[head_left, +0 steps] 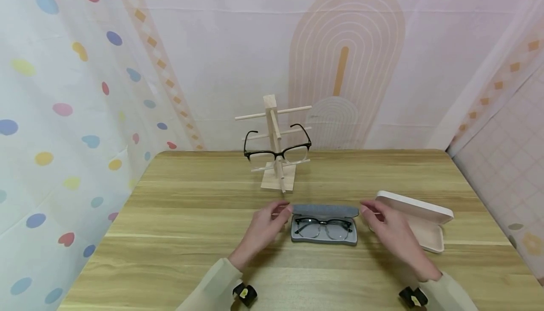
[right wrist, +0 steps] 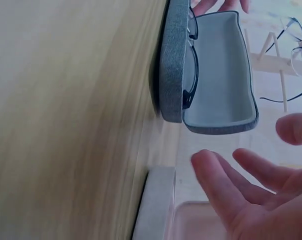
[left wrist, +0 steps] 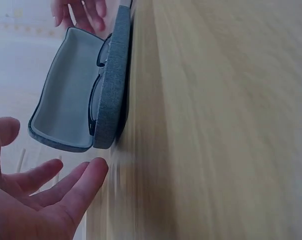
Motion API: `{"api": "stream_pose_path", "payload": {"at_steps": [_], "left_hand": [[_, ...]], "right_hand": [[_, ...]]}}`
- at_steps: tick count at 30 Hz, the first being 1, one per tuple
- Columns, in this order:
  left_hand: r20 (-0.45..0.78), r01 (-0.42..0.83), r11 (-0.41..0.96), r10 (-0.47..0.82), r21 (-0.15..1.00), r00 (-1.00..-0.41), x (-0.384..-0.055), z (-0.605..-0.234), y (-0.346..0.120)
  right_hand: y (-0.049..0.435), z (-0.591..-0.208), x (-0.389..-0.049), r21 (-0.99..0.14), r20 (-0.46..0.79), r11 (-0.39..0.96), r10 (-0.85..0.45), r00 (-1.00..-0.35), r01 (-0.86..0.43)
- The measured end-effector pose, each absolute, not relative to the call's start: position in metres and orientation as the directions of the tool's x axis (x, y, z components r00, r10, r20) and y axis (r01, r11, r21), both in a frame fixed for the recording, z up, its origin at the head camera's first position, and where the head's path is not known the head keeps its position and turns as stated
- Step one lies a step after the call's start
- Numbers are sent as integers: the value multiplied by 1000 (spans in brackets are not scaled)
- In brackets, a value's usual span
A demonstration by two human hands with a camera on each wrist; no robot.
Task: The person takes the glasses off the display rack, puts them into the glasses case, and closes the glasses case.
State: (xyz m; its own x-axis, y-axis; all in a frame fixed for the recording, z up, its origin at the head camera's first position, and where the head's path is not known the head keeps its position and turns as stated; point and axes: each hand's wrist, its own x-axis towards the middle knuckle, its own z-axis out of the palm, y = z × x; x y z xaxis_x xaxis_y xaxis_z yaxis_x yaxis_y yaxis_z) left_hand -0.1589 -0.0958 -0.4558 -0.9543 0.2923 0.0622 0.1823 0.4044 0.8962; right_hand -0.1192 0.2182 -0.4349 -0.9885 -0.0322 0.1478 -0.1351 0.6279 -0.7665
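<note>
A grey-blue glasses case (head_left: 324,242) lies on the table with its lid (head_left: 325,210) raised, and dark-rimmed glasses (head_left: 324,222) rest inside it. My left hand (head_left: 264,225) is at the case's left end, and in the left wrist view its fingers are spread just apart from the case. At the opposite end is my right hand (head_left: 393,230), its fingers loosely bent beside the raised lid. The right wrist view shows a gap between those fingertips (right wrist: 203,159) and the case. Both hands hold nothing.
A second, white case (head_left: 433,241) with a pale pink inside stands unlatched at the right, close by my right hand. Behind the grey-blue case, a wooden rack (head_left: 272,127) with pegs carries black-framed glasses (head_left: 278,154). A patterned curtain (head_left: 229,56) hangs behind the table (head_left: 191,254).
</note>
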Motion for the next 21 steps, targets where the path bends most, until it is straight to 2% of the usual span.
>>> {"api": "stream_pose_path", "payload": {"at_steps": [12, 21], "left_hand": [[-19, 129, 413, 337, 901, -941, -166, -453, -91], [-17, 144, 421, 356, 895, -934, -168, -455, -88]], "right_hand": [[211, -439, -128, -810, 51, 574, -140, -989, -123], [208, -443, -133, -786, 92, 589, -189, -978, -188]]}}
